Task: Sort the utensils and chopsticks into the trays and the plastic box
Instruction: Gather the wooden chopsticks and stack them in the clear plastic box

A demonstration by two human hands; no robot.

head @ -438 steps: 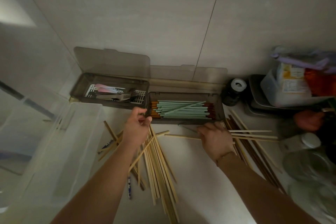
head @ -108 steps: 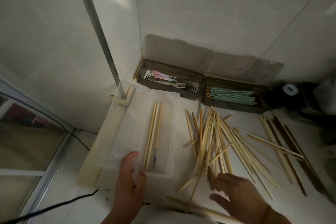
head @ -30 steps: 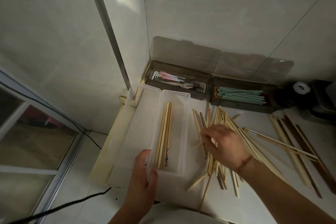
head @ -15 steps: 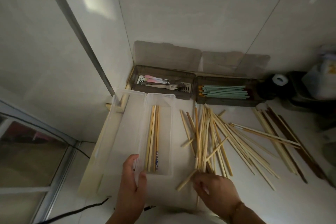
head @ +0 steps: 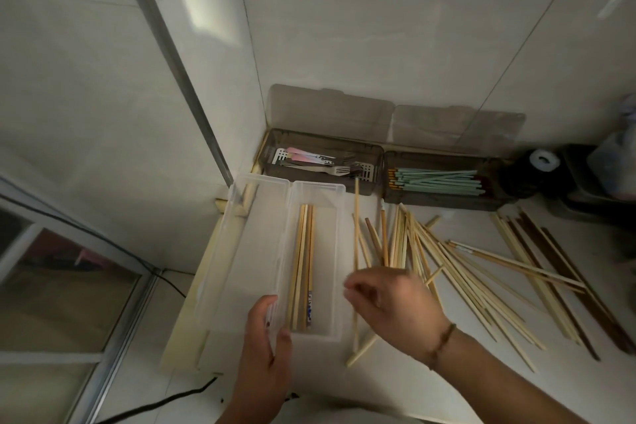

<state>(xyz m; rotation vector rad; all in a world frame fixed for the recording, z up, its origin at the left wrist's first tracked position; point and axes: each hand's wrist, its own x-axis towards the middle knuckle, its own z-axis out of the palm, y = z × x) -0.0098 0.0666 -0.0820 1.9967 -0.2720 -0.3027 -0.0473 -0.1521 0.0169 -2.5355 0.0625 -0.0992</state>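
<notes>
A clear plastic box (head: pixel 339 286) lies open on the counter with several bamboo chopsticks (head: pixel 303 262) inside. My left hand (head: pixel 266 337) grips the box's near wall beside the hinge. Just right of the box, my right hand (head: pixel 389 306) has curled fingers and pinches one long bamboo chopstick (head: pixel 356 227) that points toward the wall. A loose pile of bamboo chopsticks (head: pixel 447 262) fans out to the right, and dark brown chopsticks (head: pixel 568 279) lie beyond it. At the wall stand a dark tray with forks (head: pixel 375 155) and a dark tray with teal chopsticks (head: pixel 444 205).
A black jar with a white lid (head: pixel 543 160) and a plastic bag (head: pixel 616 169) stand at the far right. The counter ends just left of the box, above a window frame (head: pixel 113 327) and a black cable (head: pixel 155 406).
My right hand has moved from the near end of the pile up and left toward the box, now with a single chopstick. My left hand stays on the box.
</notes>
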